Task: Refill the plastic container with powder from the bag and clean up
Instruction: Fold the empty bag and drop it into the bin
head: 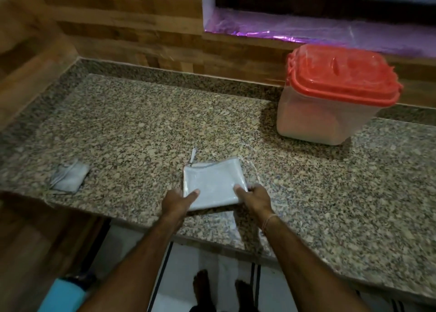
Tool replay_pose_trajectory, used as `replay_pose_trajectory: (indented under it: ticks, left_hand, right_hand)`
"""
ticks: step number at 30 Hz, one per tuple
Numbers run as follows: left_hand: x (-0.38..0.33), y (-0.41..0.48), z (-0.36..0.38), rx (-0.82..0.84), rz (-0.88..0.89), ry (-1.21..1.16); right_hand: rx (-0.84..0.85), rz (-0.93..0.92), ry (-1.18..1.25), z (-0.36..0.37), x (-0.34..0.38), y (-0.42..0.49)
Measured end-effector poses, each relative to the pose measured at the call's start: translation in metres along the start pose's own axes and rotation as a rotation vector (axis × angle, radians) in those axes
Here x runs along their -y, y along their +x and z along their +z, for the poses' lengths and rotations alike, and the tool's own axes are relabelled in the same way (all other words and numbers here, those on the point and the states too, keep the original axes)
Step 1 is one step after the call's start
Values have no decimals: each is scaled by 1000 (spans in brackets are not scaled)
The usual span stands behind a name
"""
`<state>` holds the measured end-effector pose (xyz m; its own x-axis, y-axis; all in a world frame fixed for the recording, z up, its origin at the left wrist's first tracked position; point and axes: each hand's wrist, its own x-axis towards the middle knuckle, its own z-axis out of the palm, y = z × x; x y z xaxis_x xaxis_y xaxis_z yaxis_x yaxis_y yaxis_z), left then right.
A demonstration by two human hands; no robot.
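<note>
Head cam is looking down at a speckled granite counter (141, 127), and the person is holding the bag (213, 182) with both hands right by the front edge. The bag is looking flat and folded into a neat whitish rectangle, lying on the stone, with a little strip sticking up at its far left corner. The left hand (175, 202) is pinching the near left corner, thumb (192, 193) lying flat on top and the other fingers tucked underneath, so I can't tell how they're sitting. The right hand (256, 199) is doing the same at the near right corner, thumb on top, fingers curling round the edge; a thin thread (269, 222) is sitting on that wrist. The plastic container (330, 113) is standing upright well back on the right, near the wall, with its red lid (342, 76) on and pale powder showing through the clear sides. A small folded cloth (68, 177) is lying off to the left near the counter edge, well apart from the bag. Bare feet (200, 283) are showing on the floor below.
</note>
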<state>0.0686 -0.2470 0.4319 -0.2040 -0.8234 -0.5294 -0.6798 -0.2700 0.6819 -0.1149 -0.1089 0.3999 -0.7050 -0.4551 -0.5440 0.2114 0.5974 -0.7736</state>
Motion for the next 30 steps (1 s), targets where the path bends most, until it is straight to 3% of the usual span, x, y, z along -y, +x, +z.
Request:
replay_pose_trajectory:
  ticks: [4,9,16,22,30]
  left_hand:
    - [-9,-19,12,-65,-47,-209]
    - [-6,-43,-11,52,-114,-577]
    - [40,-99,-94,-241,-84,-794]
    - [132,-145,-165,-493,-101,-874]
    - [332,-185,-251,-752,-252,-1089]
  right_hand:
    - [96,-54,15,-11,5,5]
    - [308,-185,68,-18,23,-10]
    - [515,-338,-31,58,75,-79]
    - [641,-403,-230,153,56,-150]
    - [816,-548,-570,315,-11,-257]
